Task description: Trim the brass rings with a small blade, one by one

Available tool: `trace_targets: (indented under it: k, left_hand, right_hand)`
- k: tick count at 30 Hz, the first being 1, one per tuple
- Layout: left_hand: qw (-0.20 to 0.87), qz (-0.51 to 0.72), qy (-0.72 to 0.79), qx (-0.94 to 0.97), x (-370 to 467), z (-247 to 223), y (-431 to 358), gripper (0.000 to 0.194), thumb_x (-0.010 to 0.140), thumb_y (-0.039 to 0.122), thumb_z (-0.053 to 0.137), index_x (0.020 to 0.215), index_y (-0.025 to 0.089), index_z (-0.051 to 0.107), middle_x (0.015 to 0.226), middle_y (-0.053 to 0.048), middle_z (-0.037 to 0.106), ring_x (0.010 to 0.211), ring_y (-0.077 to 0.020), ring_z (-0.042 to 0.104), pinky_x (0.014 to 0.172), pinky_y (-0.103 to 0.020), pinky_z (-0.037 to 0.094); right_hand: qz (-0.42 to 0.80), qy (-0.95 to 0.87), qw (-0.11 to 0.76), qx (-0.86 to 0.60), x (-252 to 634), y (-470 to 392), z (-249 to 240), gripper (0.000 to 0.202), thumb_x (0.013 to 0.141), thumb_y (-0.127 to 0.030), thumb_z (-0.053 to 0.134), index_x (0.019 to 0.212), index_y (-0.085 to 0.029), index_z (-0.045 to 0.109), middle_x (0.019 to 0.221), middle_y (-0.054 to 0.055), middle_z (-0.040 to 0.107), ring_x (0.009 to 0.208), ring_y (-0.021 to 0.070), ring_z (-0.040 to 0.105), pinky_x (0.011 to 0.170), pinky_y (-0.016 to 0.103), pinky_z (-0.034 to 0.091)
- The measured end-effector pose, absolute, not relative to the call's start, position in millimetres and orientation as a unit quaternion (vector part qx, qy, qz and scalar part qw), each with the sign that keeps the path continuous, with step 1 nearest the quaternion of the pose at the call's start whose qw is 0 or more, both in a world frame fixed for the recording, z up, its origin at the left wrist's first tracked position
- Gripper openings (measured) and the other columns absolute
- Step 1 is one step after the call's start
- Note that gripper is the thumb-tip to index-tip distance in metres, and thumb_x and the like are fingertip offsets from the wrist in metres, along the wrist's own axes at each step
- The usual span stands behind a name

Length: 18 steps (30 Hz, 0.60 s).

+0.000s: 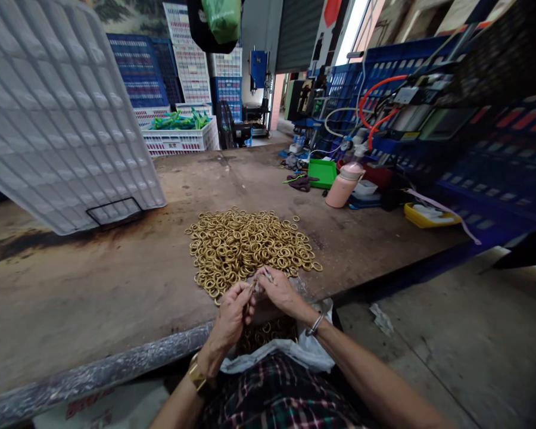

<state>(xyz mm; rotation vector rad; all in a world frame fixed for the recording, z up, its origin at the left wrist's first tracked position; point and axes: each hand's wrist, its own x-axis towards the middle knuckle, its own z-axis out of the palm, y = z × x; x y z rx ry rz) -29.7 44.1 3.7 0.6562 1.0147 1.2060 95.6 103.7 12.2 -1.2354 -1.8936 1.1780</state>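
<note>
Left hand (233,311): thumb and fingertips pinched together on what looks like one ring, though it is small in the view; the hand is just over the near edge of the table.
Right hand (277,291): fingers drawn together on a small grey piece (268,274), too blurred to name; its fingertips are right beside those of the left.
Ring (253,286): brass-coloured, between the two sets of fingertips, in front of the heap.
Heap (250,241): many loose rings of the same colour, piled on the table just beyond the hands, with a few lying at its rim.
Bag (290,350): white, open-mouthed, below the table edge and over the lap, with more rings inside, under the hands.
Wrists: a gold watch (198,374) on the left, a silver bracelet (315,324) on the right.
Table (129,298): brown and worn, with dark stains at the left.
Left side: a large white ribbed tray (67,113) stands tilted on the table.
Right side: a pink bottle (342,187) stands near a green tray (322,173); a yellow tray (422,217) lies farther right.
Back: a white crate (178,143) holds green and blue pieces (181,121), with a black fan (228,126) beside it and stacked blue crates (136,68) behind.
</note>
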Motion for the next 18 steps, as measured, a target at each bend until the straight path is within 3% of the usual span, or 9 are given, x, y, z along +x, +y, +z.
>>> trace_targets:
  k: [9,18]
  left_hand:
    - [0.622,0.525,0.481,0.325,-30,1,42,0.029,0.074,0.045,0.057,0.075,0.017,0.049,0.059,0.006,0.049,0.042,-0.0030,0.039,0.034,-0.012,0.026]
    - [0.580,0.508,0.527,0.357,-27,0,44,0.031,0.074,0.048,0.054,0.072,0.018,0.046,0.056,0.006,0.047,0.040,-0.0036,0.038,0.034,-0.013,0.025]
  right_hand:
    - [0.204,-0.862,0.114,-0.449,100,94,14,0.018,0.076,-0.011,0.043,0.087,-0.018,0.055,0.077,0.004,0.063,0.069,0.0140,0.055,0.061,0.022,0.031]
    - [0.160,-0.881,0.047,-0.442,98,93,15,0.021,0.078,-0.013,0.040,0.094,-0.017,0.053,0.082,0.006,0.065,0.071,0.0157,0.058,0.057,0.025,0.027]
